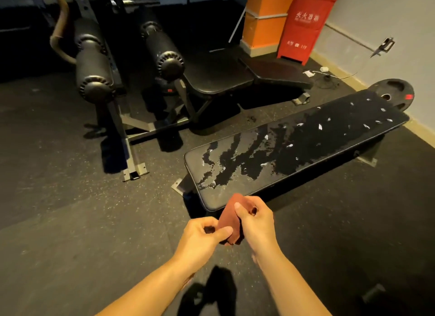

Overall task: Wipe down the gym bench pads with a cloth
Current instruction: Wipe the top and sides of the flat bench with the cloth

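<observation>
Cloth (229, 218) near bench pad (294, 150) front edge (floor (82, 209) on left)

The bench pad (294, 148) looks smooth, shiny and wet. The cloth (229, 218) is soft. The floor (70, 186) looks rough and speckled.

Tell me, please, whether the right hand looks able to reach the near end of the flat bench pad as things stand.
Probably yes. The right hand grips the reddish cloth just short of the near end of the flat bench pad, with nothing between them; the left hand pinches the cloth too.
</observation>
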Available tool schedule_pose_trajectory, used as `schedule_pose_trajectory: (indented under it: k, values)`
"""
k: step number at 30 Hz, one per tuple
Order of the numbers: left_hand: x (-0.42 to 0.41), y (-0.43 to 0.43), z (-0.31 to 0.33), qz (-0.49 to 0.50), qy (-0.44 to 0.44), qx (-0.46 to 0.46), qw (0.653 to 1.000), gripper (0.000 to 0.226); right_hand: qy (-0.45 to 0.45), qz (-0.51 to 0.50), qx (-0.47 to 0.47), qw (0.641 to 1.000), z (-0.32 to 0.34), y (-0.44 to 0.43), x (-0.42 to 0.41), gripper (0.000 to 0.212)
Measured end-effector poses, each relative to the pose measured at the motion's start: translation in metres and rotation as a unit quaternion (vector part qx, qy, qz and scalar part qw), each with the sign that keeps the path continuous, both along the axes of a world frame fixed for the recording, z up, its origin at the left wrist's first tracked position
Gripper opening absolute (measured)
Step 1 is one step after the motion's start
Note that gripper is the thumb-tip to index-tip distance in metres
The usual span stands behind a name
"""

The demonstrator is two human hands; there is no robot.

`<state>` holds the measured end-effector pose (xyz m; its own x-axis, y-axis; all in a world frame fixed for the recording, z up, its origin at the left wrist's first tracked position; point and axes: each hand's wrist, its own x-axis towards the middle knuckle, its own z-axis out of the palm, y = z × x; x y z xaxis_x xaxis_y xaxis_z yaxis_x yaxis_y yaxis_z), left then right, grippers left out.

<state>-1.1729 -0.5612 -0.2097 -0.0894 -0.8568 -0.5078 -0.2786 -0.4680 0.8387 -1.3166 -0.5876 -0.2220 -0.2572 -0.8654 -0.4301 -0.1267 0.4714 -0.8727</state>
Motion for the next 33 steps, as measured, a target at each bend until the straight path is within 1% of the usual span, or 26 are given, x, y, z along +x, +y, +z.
schedule_pose_trajectory:
  k: [2,3,4,5,6,7,8,10,11,13,16,18,20,22,24,26,28,29,30,31,33]
  values:
    - [0.018,-0.019,-0.050,-0.052,-0.019,-0.029,0.998,0.014,0.044,0.023,-0.029,0.998,-0.051,-0.020,0.006,0.012]
    - [0.027,-0.030,-0.078,-0.062,-0.053,-0.059,0.995,0.015,0.079,0.045,-0.050,0.995,-0.080,-0.033,0.003,0.013]
    - [0.036,-0.042,-0.110,-0.065,-0.112,-0.099,0.987,0.021,0.115,0.069,-0.072,0.988,-0.106,-0.048,-0.002,0.014]
    - [0.043,-0.052,-0.140,-0.066,-0.182,-0.141,0.971,0.031,0.151,0.090,-0.090,0.980,-0.130,-0.064,-0.009,0.015]
    - [0.048,-0.062,-0.167,-0.065,-0.239,-0.180,0.952,0.047,0.186,0.107,-0.104,0.971,-0.150,-0.082,-0.016,0.017]
    - [0.051,-0.073,-0.193,-0.067,-0.276,-0.211,0.935,0.065,0.222,0.118,-0.122,0.960,-0.166,-0.102,-0.024,0.018]
    - [0.051,-0.083,-0.213,-0.069,-0.297,-0.235,0.923,0.082,0.258,0.125,-0.146,0.947,-0.177,-0.122,-0.031,0.018]
    - [0.048,-0.102,-0.244,-0.068,-0.326,-0.268,0.904,0.108,0.335,0.129,-0.201,0.911,-0.192,-0.157,-0.042,0.018]
    - [0.047,-0.109,-0.257,-0.069,-0.343,-0.279,0.894,0.118,0.374,0.127,-0.219,0.892,-0.198,-0.170,-0.046,0.020]
    - [0.044,-0.120,-0.275,-0.073,-0.366,-0.292,0.881,0.130,0.447,0.109,-0.221,0.860,-0.212,-0.189,-0.055,0.024]
    - [0.045,-0.124,-0.290,-0.061,-0.367,-0.318,0.872,0.132,0.498,0.075,-0.193,0.842,-0.232,-0.200,-0.064,0.021]
    - [0.045,-0.122,-0.294,-0.056,-0.360,-0.328,0.871,0.131,0.502,0.057,-0.200,0.840,-0.242,-0.200,-0.063,0.022]
    - [0.045,-0.122,-0.296,-0.047,-0.347,-0.330,0.877,0.131,0.490,0.049,-0.200,0.847,-0.246,-0.203,-0.053,0.023]
    - [0.047,-0.122,-0.297,-0.044,-0.346,-0.328,0.878,0.132,0.499,0.070,-0.207,0.839,-0.244,-0.201,-0.028,0.023]
    - [0.049,-0.121,-0.299,-0.046,-0.358,-0.327,0.873,0.131,0.516,0.129,-0.240,0.812,-0.242,-0.188,0.007,0.026]
    - [0.049,-0.120,-0.297,-0.043,-0.353,-0.322,0.877,0.127,0.507,0.212,-0.291,0.783,-0.241,-0.162,0.039,0.022]
    - [0.049,-0.119,-0.292,-0.042,-0.337,-0.320,0.884,0.125,0.503,0.294,-0.324,0.746,-0.242,-0.131,0.051,0.015]
    - [0.049,-0.120,-0.290,-0.043,-0.333,-0.319,0.887,0.125,0.508,0.322,-0.333,0.726,-0.240,-0.122,0.046,0.015]
    - [0.049,-0.118,-0.287,-0.044,-0.332,-0.315,0.888,0.125,0.517,0.339,-0.332,0.713,-0.235,-0.120,0.035,0.017]
    - [0.049,-0.117,-0.285,-0.045,-0.333,-0.311,0.889,0.125,0.532,0.340,-0.318,0.707,-0.230,-0.130,0.018,0.018]
    - [0.050,-0.119,-0.284,-0.042,-0.337,-0.305,0.890,0.129,0.596,0.314,-0.261,0.691,-0.218,-0.172,-0.025,0.014]
